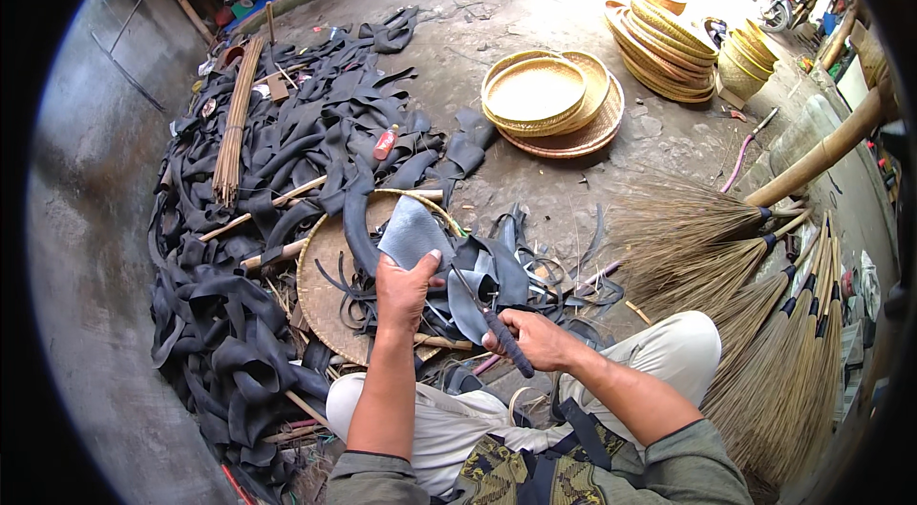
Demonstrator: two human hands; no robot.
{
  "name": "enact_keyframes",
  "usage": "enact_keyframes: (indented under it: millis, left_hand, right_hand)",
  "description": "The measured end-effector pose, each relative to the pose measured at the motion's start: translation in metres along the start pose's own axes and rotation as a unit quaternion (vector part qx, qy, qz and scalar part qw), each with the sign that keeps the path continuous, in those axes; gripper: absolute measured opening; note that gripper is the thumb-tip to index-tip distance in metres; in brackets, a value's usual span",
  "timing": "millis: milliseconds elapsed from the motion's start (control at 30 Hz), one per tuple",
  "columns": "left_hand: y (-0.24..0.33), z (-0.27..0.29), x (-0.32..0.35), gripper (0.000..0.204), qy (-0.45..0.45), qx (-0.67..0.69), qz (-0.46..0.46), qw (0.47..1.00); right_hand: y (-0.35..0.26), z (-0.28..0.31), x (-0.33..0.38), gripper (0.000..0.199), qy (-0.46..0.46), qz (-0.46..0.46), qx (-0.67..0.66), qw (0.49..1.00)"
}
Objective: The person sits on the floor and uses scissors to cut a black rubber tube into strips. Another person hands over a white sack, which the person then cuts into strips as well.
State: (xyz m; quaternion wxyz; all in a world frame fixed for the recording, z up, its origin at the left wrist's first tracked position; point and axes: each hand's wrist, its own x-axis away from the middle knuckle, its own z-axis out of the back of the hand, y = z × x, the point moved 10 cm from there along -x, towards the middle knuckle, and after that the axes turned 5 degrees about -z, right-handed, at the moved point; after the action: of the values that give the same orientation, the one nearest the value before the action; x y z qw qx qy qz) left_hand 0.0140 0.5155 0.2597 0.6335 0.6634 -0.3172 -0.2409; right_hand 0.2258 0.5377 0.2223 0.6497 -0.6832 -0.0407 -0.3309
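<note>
My left hand [406, 287] is closed on a grey piece of rubber sheet [413, 230], thumb on top. In my right hand [535, 340] is a knife [506, 341] with a dark wrapped handle. Its thin blade points up and left, close to the edge of the rubber sheet; whether it touches cannot be seen. Below the hands lies a round woven tray [325, 290], partly covered by dark rubber strips. More cut rubber pieces [501, 271] lie right of the blade, some curling beside the knife.
A big heap of black rubber strips [239, 343] fills the left side, with a bundle of sticks [239, 118] and a red bottle [385, 142] on it. Stick brooms [764, 352] lie at the right. Woven trays [535, 89] and stacked baskets [664, 46] stand farther off. A grey wall [86, 247] borders the left.
</note>
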Motion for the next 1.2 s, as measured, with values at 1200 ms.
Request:
enact_keyframes:
  millis: [1200]
  left_hand:
    - [-0.026, -0.037, 0.019, 0.037, -0.096, 0.172, 0.107, 0.975]
  right_hand:
    - [-0.008, 0.023, 0.009, 0.058, 0.134, -0.027, 0.021, 0.990]
